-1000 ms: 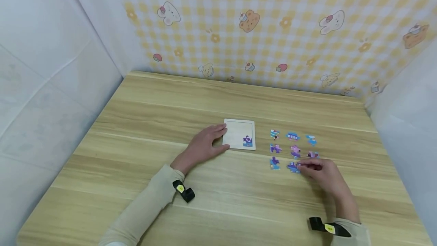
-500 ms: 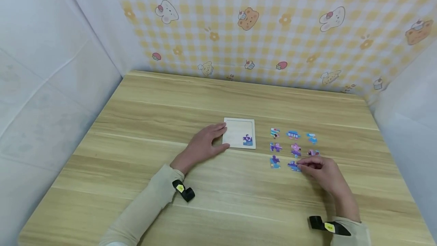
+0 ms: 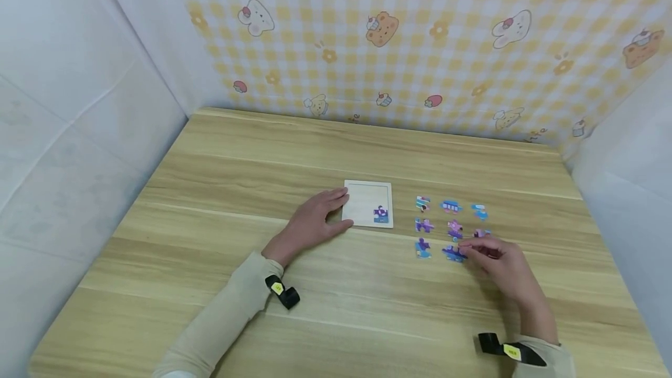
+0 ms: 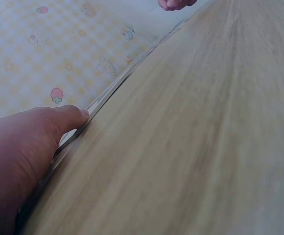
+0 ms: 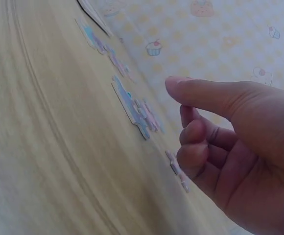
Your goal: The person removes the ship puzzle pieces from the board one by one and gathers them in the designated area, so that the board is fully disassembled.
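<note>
My left hand (image 3: 315, 220) rests at the left edge of a square white puzzle tray (image 3: 362, 203), fingers and thumb along its side. In the left wrist view the thumb (image 4: 68, 117) lies against the tray's edge. One purple-and-blue jigsaw piece (image 3: 381, 215) sits in the tray's lower right corner. My right hand (image 3: 499, 258) is beside a blue-and-purple jigsaw piece (image 3: 453, 253) in the nearest row. In the right wrist view that piece (image 5: 130, 107) lies flat on the table, apart from the thumb; the other fingers are loosely bent and nothing shows between them.
Several more jigsaw pieces lie in rows right of the tray, among them a blue one with windows (image 3: 451, 206) and a pink-and-purple one (image 3: 455, 229). The wooden table (image 3: 252, 168) ends at a yellow checked cloth (image 3: 336, 45) behind and white sheets at both sides.
My right hand has drawn slightly to the right, off the near-row piece, which has turned a little and shows more. My left hand has stayed at the tray.
</note>
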`<act>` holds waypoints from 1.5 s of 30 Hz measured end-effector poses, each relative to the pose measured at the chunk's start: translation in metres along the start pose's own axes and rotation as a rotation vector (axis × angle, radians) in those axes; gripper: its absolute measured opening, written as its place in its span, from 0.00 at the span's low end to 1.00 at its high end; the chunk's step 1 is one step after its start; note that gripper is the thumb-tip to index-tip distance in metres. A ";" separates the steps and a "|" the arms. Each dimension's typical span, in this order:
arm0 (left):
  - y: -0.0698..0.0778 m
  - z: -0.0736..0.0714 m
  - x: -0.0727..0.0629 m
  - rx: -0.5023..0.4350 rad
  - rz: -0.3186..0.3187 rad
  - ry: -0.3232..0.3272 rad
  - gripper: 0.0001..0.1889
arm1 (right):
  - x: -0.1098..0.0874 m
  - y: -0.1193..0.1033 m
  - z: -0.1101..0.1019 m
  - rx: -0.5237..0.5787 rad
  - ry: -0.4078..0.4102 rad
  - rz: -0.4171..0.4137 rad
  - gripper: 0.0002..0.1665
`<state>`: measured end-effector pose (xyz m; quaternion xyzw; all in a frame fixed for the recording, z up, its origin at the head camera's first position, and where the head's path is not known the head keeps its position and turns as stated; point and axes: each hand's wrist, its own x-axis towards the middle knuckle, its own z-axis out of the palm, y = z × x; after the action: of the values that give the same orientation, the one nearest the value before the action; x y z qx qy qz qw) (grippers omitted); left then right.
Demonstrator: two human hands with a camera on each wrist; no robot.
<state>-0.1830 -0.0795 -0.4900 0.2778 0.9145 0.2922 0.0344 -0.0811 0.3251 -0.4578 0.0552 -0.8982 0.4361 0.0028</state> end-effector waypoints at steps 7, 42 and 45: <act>-0.004 -0.006 0.001 0.011 -0.004 0.009 0.37 | 0.011 -0.014 0.003 -0.033 -0.016 0.003 0.07; -0.003 -0.004 -0.001 0.002 0.010 0.012 0.36 | 0.115 -0.096 0.101 -0.148 -0.294 0.046 0.20; -0.001 -0.004 -0.002 0.005 0.006 0.008 0.36 | 0.113 -0.095 0.099 -0.134 -0.324 0.050 0.23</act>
<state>-0.1831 -0.0835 -0.4871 0.2796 0.9144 0.2913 0.0289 -0.1800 0.1787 -0.4386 0.1021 -0.9150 0.3607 -0.1490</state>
